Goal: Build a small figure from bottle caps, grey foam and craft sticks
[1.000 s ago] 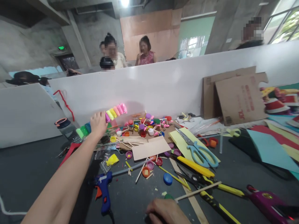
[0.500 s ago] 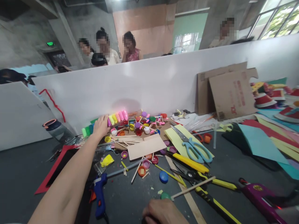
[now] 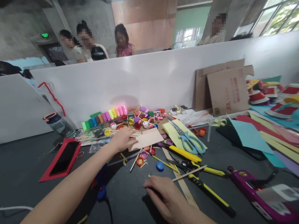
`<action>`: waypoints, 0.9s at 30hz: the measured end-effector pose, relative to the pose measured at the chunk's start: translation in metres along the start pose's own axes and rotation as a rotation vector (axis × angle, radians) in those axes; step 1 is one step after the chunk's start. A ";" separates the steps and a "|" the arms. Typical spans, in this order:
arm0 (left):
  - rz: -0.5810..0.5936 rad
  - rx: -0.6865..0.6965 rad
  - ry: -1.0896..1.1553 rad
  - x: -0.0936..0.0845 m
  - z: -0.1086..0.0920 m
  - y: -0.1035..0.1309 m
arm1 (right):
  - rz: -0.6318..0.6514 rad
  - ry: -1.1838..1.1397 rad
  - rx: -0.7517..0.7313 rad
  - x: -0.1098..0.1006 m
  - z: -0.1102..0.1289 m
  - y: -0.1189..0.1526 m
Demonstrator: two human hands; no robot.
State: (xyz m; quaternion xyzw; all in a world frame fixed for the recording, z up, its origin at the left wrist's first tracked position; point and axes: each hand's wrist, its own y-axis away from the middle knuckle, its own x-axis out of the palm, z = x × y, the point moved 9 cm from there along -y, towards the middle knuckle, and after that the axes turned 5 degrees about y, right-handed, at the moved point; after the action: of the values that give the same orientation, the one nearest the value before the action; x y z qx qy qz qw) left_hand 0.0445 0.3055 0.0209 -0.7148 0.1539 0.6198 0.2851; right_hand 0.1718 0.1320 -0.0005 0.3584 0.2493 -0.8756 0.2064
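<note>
My left hand point(image 3: 124, 139) is over the thin wooden sticks, its fingers loosely apart at the left end of a beige card point(image 3: 149, 138); nothing shows in its grasp. My right hand point(image 3: 163, 193) is low on the dark table with fingers curled and pressed together. Whatever they hold is hidden. Beside it lie a long wooden stick point(image 3: 190, 173) and a blue bottle cap point(image 3: 160, 165). A blue glue gun point(image 3: 102, 191) is partly covered by my left forearm. Beyond the left hand sit a row of coloured clay blocks point(image 3: 105, 117) and a heap of caps with sticks point(image 3: 140, 118).
Right of centre lie blue-handled scissors point(image 3: 191, 141), a yellow utility knife point(image 3: 185, 153) and yellow-black cutters point(image 3: 207, 193). A purple device point(image 3: 247, 189) is at the lower right. A phone point(image 3: 64, 158) and a bottle point(image 3: 58, 124) stand left; cardboard point(image 3: 230, 91) leans on the white partition point(image 3: 151, 81).
My left hand has come back and right from the clay blocks to the wooden sticks. My right hand has moved further into view and now covers where the green cap lay.
</note>
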 end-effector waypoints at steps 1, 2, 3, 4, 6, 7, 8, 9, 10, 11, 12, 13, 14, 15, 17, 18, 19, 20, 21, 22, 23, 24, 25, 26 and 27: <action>0.037 0.015 0.004 0.010 -0.012 -0.002 | 0.011 0.015 0.005 0.001 0.000 0.000; 0.064 0.021 0.005 0.019 -0.021 -0.004 | 0.018 0.030 0.009 0.002 0.000 0.000; 0.086 0.018 0.004 0.025 -0.026 -0.007 | 0.023 0.042 0.011 0.003 -0.001 0.000; 0.102 0.013 0.003 0.030 -0.030 -0.010 | 0.026 0.050 0.015 0.003 -0.002 0.001; 0.128 0.003 0.006 0.035 -0.033 -0.016 | 0.020 0.052 0.014 0.003 -0.005 0.001; 0.138 0.000 0.010 0.036 -0.034 -0.018 | 0.014 0.049 0.009 0.003 -0.005 0.001; 0.146 -0.001 0.017 0.035 -0.035 -0.020 | 0.005 0.046 0.002 0.001 -0.006 0.001; 0.150 -0.004 0.025 0.033 -0.036 -0.022 | -0.002 0.044 -0.008 0.000 -0.006 0.001; 0.151 -0.009 0.035 0.030 -0.036 -0.023 | -0.010 0.044 -0.018 -0.001 -0.006 0.000; 0.149 -0.015 0.048 0.025 -0.036 -0.024 | -0.017 0.045 -0.027 -0.002 -0.006 0.000; 0.146 -0.023 0.064 0.018 -0.036 -0.023 | -0.026 0.043 -0.036 -0.004 -0.006 0.000; 0.142 -0.030 0.084 0.009 -0.035 -0.021 | -0.037 0.039 -0.044 -0.006 -0.005 0.000; 0.137 -0.038 0.108 0.000 -0.033 -0.017 | -0.053 0.032 -0.054 -0.008 -0.005 0.000; 0.134 -0.044 0.136 -0.010 -0.033 -0.011 | -0.079 0.022 -0.068 -0.012 -0.003 0.000; 0.141 -0.050 0.203 -0.027 -0.033 0.010 | -0.154 -0.005 -0.102 -0.022 0.000 0.000; 0.156 -0.055 0.237 -0.033 -0.036 0.024 | -0.202 -0.023 -0.105 -0.028 0.000 0.000; 0.174 -0.068 0.265 -0.035 -0.039 0.039 | -0.257 -0.045 -0.091 -0.035 -0.002 0.000; 0.189 -0.093 0.284 -0.035 -0.043 0.056 | -0.317 -0.070 -0.060 -0.043 -0.006 0.000; 0.218 -0.110 0.304 -0.032 -0.050 0.073 | -0.376 -0.093 -0.010 -0.051 -0.013 0.001; 0.247 -0.121 0.319 -0.027 -0.058 0.090 | -0.427 -0.106 0.054 -0.059 -0.021 0.001; 0.271 -0.124 0.329 -0.020 -0.068 0.105 | -0.467 -0.106 0.119 -0.066 -0.029 0.000; 0.294 -0.125 0.336 -0.014 -0.078 0.118 | -0.491 -0.094 0.177 -0.072 -0.037 0.000; 0.314 -0.128 0.338 -0.007 -0.087 0.130 | -0.494 -0.073 0.227 -0.078 -0.044 -0.001; 0.320 -0.134 0.335 -0.002 -0.094 0.138 | -0.483 -0.045 0.268 -0.082 -0.049 -0.002; 0.310 -0.142 0.322 0.000 -0.098 0.144 | -0.464 -0.015 0.298 -0.087 -0.054 -0.004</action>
State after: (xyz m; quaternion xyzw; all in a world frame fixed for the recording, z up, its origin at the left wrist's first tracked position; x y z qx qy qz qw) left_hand 0.0404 0.1334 -0.0038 -0.7905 0.2616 0.5432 0.1073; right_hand 0.2549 0.1823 0.0310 0.3116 0.1918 -0.9292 -0.0527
